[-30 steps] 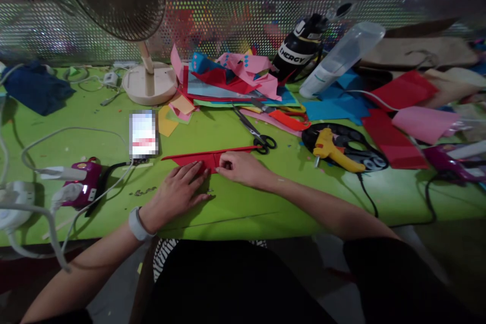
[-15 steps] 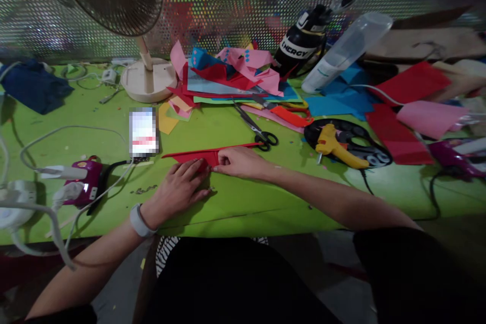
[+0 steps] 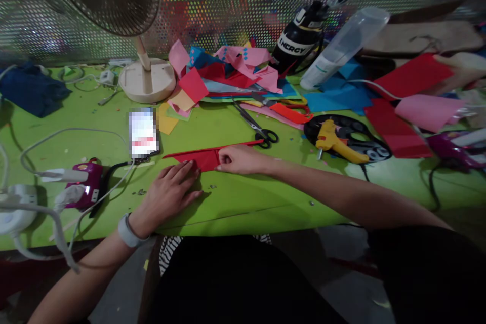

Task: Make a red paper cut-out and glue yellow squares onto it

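Observation:
A folded piece of red paper (image 3: 205, 158) lies on the green table in front of me, with a long narrow edge slanting up to the right. My left hand (image 3: 170, 187) rests flat at its lower left, fingers spread and fingertips touching the paper. Curled over the right part is my right hand (image 3: 241, 159), its fingers closed on the red paper. What lies under that hand is hidden. Just beyond the paper's right end are black-handled scissors (image 3: 261, 131).
A phone (image 3: 143, 133) and a purple power strip (image 3: 84, 182) with cables lie left. Behind stand a fan (image 3: 147, 80), a heap of coloured paper (image 3: 231, 68), a black bottle (image 3: 296, 43) and a clear bottle (image 3: 345, 48). A yellow glue gun (image 3: 336, 143) rests on a black tray at right.
My left hand has slid left and toward me, uncovering more of the red paper. My right hand stays nearly in place. A red paper piece by the fan has shifted on the heap.

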A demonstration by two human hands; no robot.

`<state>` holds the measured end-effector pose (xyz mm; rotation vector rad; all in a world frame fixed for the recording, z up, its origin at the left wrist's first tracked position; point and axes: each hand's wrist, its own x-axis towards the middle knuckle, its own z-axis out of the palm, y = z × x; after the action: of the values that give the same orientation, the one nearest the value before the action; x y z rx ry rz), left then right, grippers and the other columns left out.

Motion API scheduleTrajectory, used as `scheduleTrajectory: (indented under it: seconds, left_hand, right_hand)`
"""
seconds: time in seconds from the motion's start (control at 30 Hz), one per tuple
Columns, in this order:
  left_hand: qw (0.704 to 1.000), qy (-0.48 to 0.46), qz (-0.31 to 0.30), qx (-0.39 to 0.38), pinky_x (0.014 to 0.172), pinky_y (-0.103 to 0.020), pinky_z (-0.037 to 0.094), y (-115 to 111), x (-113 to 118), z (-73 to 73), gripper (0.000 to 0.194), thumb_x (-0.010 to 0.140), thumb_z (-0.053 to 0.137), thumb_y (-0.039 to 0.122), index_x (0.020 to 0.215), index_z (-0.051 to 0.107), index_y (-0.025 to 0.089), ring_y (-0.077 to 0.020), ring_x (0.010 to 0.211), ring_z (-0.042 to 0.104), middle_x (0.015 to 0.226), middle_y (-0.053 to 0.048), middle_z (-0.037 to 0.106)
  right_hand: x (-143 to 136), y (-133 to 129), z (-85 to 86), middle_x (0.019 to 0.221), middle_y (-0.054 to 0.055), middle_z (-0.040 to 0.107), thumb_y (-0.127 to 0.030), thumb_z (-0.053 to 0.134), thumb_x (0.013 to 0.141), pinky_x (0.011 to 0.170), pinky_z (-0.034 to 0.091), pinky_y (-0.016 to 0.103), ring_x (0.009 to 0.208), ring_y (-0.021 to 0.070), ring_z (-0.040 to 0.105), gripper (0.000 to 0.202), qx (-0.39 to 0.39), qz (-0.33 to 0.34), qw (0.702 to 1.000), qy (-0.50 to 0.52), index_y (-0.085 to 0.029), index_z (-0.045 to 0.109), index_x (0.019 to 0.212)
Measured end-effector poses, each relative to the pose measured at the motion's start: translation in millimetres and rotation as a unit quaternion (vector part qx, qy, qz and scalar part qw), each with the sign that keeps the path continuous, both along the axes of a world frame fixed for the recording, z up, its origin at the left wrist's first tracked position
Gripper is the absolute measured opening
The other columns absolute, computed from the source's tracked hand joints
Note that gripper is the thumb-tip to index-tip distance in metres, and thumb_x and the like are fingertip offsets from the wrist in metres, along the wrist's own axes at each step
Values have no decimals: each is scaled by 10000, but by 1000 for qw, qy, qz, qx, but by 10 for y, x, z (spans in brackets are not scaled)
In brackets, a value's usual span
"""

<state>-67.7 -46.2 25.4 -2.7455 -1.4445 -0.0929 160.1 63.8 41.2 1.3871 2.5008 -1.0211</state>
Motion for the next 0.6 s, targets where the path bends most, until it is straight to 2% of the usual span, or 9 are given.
scheduleTrajectory:
  seconds: [0.2,0.33,0.37,0.43,0.53,0.6]
  left_hand:
    - [1000,1,3,-3,1012,-429,421,-14,-15,14,505,974,363,510,1343,541,215,-277,1268,508,1470,-104,463]
    - [1000,4,2,-1,1011,-429,419,-22,-25,3,534,969,362,524,1368,520,207,-288,1258,517,1473,-122,454]
    - [1000,4,0,-3,1010,-431,418,-17,-33,-3,541,967,361,529,1377,512,209,-290,1259,516,1478,-125,447]
    - [1000,1,-4,-8,1008,-439,418,4,-49,-9,553,960,363,546,1390,496,224,-296,1258,515,1490,-123,430]
    - [1000,-23,6,4,1004,-444,416,47,-41,31,548,954,388,542,1401,478,238,-294,1243,524,1474,-120,452]
    - [998,-55,26,32,978,-439,429,60,-2,95,525,957,416,502,1380,499,202,-293,1206,545,1405,-143,523]
  right_hand:
    - [41,14,-58,764,-7,672,-265,651,735,542,362,229,654,134,582,84,-48,-13,998,46,-207,625,789]
    - [111,50,-31,791,12,671,-272,636,737,578,413,233,677,139,594,140,-101,-31,986,127,-188,626,849]
    - [133,69,-16,800,22,671,-296,630,756,598,422,240,692,144,597,157,-85,-34,985,147,-181,629,863]
    - [173,113,8,864,53,675,-327,627,787,655,428,266,756,166,601,205,16,-36,988,150,-169,643,917]
    - [207,173,-15,979,102,662,-312,658,800,751,406,318,907,227,589,227,203,-6,976,79,-160,665,968]
    - [210,189,-68,968,109,659,-289,638,838,781,389,335,946,243,580,163,260,27,964,43,-154,675,922]
